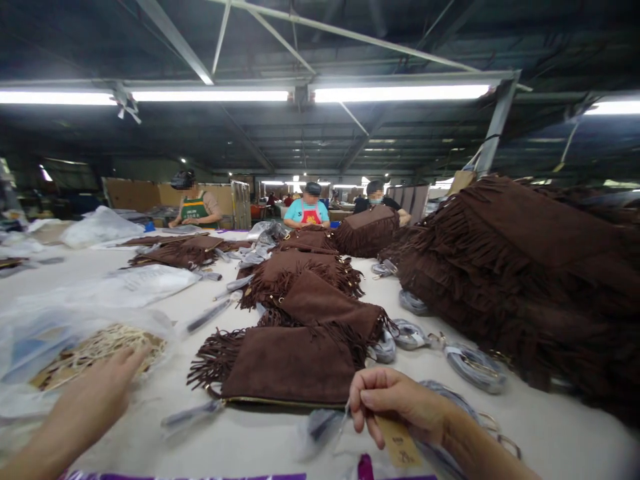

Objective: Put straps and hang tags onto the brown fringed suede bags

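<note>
My right hand [395, 403] is closed at the front, fingers pinched together on a tan hang tag [399, 441] with its pale string. Just beyond it a dark brown fringed suede bag [295, 365] lies flat, its gold zipper edge toward me. A plastic-wrapped tassel [323, 427] rests on the table beside the right hand. My left hand [103, 387] reaches over an open clear plastic bag [165, 327], fingers stretched onto a heap of tags with cream strings [107, 350]. Its fingertips are partly blurred, but nothing shows in its grasp.
A tall pile of brown fringed bags [530, 267] stands on the right. Coiled wrapped straps [475, 367] lie beside it. More brown bags [315, 267] run down the middle of the white table [200, 360]. Several co-workers, one in a red apron [311, 213], are across the table.
</note>
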A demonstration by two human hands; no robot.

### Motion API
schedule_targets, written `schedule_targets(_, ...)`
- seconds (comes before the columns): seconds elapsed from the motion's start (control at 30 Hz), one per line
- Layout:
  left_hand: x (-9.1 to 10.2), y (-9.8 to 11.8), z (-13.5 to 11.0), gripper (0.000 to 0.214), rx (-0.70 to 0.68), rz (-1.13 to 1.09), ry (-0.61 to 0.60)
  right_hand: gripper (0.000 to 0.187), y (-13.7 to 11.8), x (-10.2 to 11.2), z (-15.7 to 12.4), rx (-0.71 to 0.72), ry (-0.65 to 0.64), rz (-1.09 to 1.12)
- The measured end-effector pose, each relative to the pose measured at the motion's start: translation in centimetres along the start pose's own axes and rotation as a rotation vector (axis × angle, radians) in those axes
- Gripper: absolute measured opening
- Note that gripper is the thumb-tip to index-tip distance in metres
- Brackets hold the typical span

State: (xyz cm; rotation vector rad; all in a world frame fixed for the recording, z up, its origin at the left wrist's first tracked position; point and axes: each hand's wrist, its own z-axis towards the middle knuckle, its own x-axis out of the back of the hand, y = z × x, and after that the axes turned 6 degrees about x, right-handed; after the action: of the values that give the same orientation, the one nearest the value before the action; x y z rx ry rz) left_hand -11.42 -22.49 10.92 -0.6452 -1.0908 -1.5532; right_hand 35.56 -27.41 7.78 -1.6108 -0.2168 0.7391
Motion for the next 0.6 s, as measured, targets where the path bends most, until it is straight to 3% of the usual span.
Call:
schedule_targets(0.1,-2.3,6.4,-3.0,0.047,-0.073,-0.316,-0.141,0.030,-0.9,-0.9,-0.1,0.004,-0.050,0.003)
schedule_targets(0.17,-4.4,12.6,-5.9,0.047,-0.096,-0.668,-0.435,0.030,-1.6,-1.9,0.0,0.014,-0.081,-0.003)
schedule_targets(0.23,-6.5,18.6,-8.6,0.057,-0.013,-1.018,-0.781,0.031,-2.3,-2.7,-0.1,0.034,-0.099,-0.025)
schedule_targets(0.3,-8.1,22.8,-10.5,0.061,0.074,-1.262,-1.117,0.032,-3.1,-3.0,-0.7,0.054,-0.095,-0.065)
schedule_targets(0.4,-9.7,25.1,-11.9,0.046,0.180,-1.389,-1.336,0.030,-4.1,-2.1,-2.6,0.064,-0.036,-0.134)
schedule_targets(0.6,-11.8,24.9,-11.7,0.051,0.163,-1.420,-1.342,0.033,-3.9,0.6,-7.4,0.040,0.057,-0.147)
